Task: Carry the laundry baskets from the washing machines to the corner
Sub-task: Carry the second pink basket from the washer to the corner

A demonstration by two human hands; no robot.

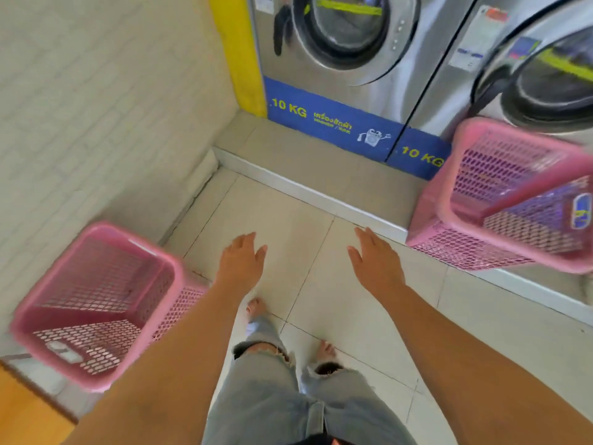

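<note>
An empty pink mesh laundry basket [96,303] stands on the floor at the left, against the white brick wall. A second pink mesh basket [500,200] with a blue label sits at the right on the raised step in front of the washing machines. My left hand [240,261] and my right hand [375,261] are stretched out in front of me over the floor tiles, between the two baskets. Both hands hold nothing, fingers spread, and touch neither basket.
Two steel front-loading washing machines [346,49] marked 10 KG stand on a raised tiled step [305,184]. A yellow post [239,53] marks the corner with the brick wall [96,107]. A wooden surface [25,415] shows at bottom left. My bare feet stand on pale tiles.
</note>
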